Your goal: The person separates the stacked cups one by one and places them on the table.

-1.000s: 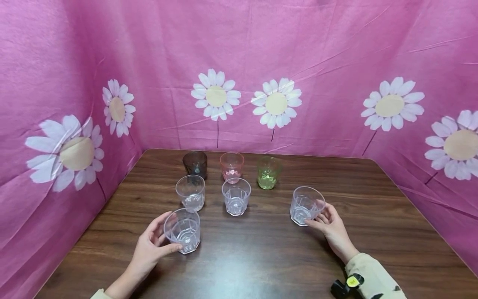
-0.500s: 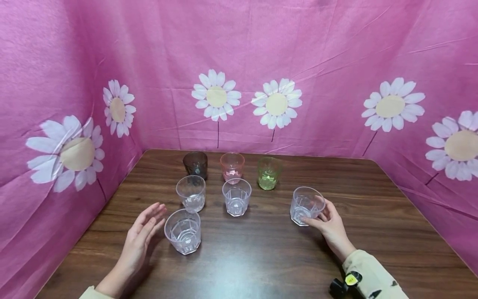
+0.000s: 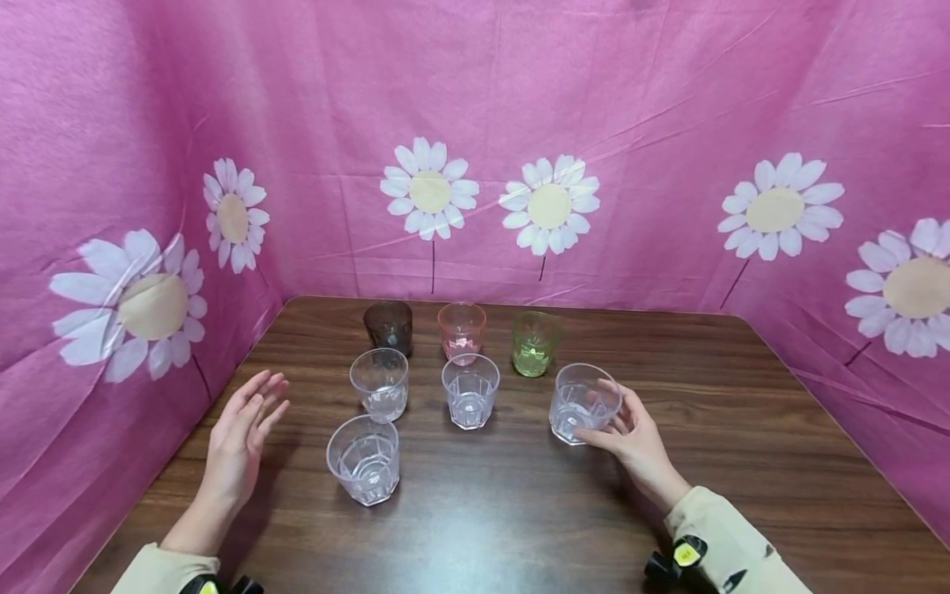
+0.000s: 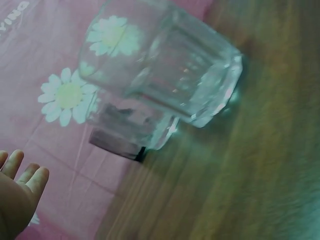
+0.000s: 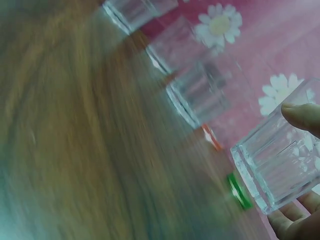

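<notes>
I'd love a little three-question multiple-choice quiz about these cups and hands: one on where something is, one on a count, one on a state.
1. Where is the green cup?
A. back row, right end
B. nearest the person
C. in the left hand

2. How many clear cups are there?
A. two
B. four
C. six

3. What is the left hand doing?
A. gripping a cup
B. open, holding nothing
C. pressing the table

Answers:
1 A, it stands beside the pink cup.
2 B, four clear, three tinted.
3 B, its fingers are straight, apart from the cups.

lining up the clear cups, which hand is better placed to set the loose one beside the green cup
Right. The right hand already grips the clear cup just beside the green cup; the left hand hangs open, holding nothing, at the table's far-left side.
</notes>
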A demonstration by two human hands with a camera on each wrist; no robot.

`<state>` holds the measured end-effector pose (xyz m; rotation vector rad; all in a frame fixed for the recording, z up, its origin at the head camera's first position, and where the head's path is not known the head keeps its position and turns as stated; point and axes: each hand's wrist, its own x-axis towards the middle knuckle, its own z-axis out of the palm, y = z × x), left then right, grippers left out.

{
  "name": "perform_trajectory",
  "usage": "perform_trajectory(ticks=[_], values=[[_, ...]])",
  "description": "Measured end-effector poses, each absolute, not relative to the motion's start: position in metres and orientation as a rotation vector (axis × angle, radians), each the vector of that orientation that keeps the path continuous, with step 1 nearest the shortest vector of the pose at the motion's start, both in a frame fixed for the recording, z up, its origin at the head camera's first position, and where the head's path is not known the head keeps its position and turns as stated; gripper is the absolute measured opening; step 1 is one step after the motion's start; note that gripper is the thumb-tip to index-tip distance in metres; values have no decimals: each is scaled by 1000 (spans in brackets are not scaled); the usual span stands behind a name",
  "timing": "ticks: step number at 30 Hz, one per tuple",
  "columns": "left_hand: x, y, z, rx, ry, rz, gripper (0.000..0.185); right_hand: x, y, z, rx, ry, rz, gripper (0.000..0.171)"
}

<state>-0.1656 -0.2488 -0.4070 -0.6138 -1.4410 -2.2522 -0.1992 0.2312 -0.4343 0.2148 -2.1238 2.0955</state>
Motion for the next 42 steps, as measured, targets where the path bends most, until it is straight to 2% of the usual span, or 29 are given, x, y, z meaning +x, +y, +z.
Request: perform_trajectory(ticks=[18, 34, 42], values=[[-189, -264, -391, -678, -907, -2574, 35, -182, 176, -433, 671, -2124, 2340, 86], [-191, -244, -374, -626, -692, -2773, 40, -179, 130, -440, 885, -2215, 2473, 87], [-193, -231, -364, -653, -699, -2753, 40, -179, 121, -445, 903, -2217, 2518, 86]])
